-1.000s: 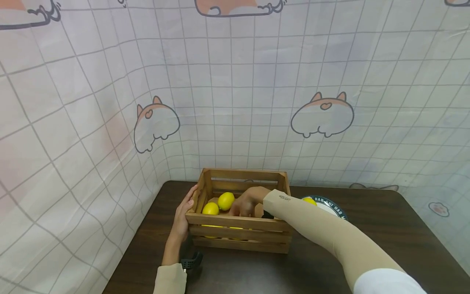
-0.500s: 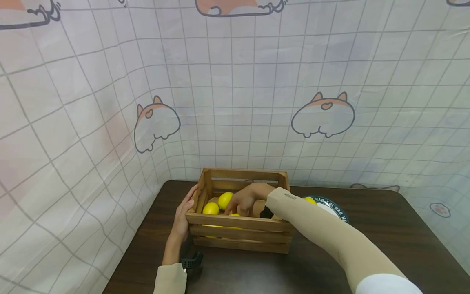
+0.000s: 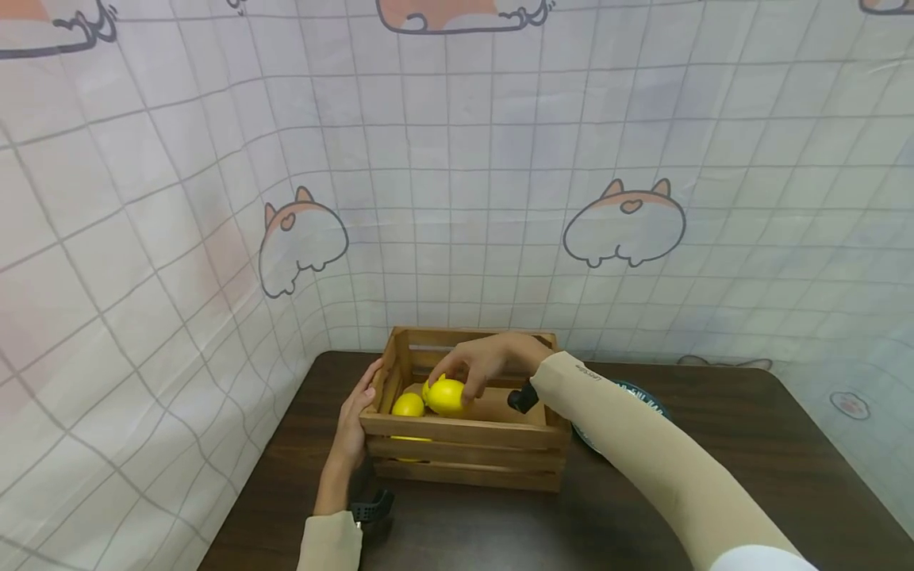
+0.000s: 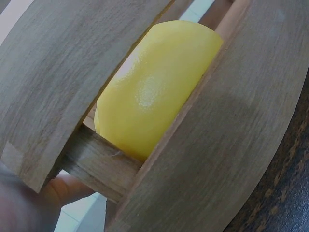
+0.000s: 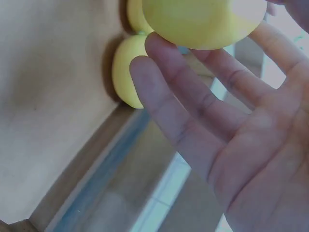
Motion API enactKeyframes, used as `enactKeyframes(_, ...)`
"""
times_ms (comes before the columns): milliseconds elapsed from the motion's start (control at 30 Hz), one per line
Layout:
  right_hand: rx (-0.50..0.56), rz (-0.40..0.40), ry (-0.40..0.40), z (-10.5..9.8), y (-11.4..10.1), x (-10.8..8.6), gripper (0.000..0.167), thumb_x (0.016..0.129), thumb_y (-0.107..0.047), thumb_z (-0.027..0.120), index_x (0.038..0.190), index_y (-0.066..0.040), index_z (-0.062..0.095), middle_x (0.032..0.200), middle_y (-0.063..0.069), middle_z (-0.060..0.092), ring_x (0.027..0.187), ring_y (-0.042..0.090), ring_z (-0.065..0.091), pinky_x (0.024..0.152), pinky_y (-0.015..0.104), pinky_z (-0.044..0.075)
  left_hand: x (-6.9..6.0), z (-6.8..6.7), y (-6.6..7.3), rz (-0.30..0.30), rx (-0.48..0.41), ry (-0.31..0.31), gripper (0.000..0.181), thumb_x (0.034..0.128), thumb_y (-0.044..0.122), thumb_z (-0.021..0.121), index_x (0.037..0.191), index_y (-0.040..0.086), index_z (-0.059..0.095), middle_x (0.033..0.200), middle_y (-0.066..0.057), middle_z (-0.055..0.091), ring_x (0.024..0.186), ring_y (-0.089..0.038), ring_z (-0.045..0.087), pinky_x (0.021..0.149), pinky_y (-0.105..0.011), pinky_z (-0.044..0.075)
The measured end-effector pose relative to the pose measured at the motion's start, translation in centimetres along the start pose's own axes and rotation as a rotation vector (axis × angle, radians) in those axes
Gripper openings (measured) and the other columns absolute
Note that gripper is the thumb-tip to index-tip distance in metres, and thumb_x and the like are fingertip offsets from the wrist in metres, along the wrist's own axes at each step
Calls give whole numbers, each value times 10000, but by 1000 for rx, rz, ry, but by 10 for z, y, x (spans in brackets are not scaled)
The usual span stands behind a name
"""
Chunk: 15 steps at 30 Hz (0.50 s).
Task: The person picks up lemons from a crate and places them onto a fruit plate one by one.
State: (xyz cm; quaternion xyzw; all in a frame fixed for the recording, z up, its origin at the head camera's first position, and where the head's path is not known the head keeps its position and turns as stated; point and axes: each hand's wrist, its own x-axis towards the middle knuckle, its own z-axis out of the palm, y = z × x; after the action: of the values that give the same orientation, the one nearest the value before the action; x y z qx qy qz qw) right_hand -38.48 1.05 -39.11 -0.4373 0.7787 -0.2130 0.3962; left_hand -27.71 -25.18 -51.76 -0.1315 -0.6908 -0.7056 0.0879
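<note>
My right hand (image 3: 493, 361) pinches a yellow lemon (image 3: 447, 396) between thumb and fingers, just above the inside of a slatted wooden crate (image 3: 464, 432). In the right wrist view, the held lemon (image 5: 203, 21) sits at the fingertips, with two more lemons beyond it. One lemon (image 3: 408, 404) lies at the crate's left end; another behind the held one is mostly covered. My left hand (image 3: 350, 424) rests along the crate's outer left side, fingers fairly straight. The left wrist view shows a lemon (image 4: 159, 87) through the gap between two slats.
A round plate with a dark lettered rim (image 3: 646, 396) stands right of the crate, partly covered by my right forearm. The dark wooden table (image 3: 485, 531) carries everything. A patterned cloth wall (image 3: 485, 238) rises close behind the crate.
My right hand has risen from the crate's bottom, lifting a lemon. The forearm now covers the lemon seen earlier at the plate. My left hand and the crate have stayed put.
</note>
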Motion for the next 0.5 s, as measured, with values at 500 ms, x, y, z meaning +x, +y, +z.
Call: enactKeyframes(500, 15, -228, 142, -3, -9, -40, 629, 847, -91, 702, 1454, -178, 563, 1412, 2, 585, 1196, 191, 558, 998, 354, 517, 1, 0, 1, 9, -4, -6, 541, 1067, 286, 355, 1605, 233, 350, 1692, -77, 266, 1540, -339, 236, 1214, -653, 172)
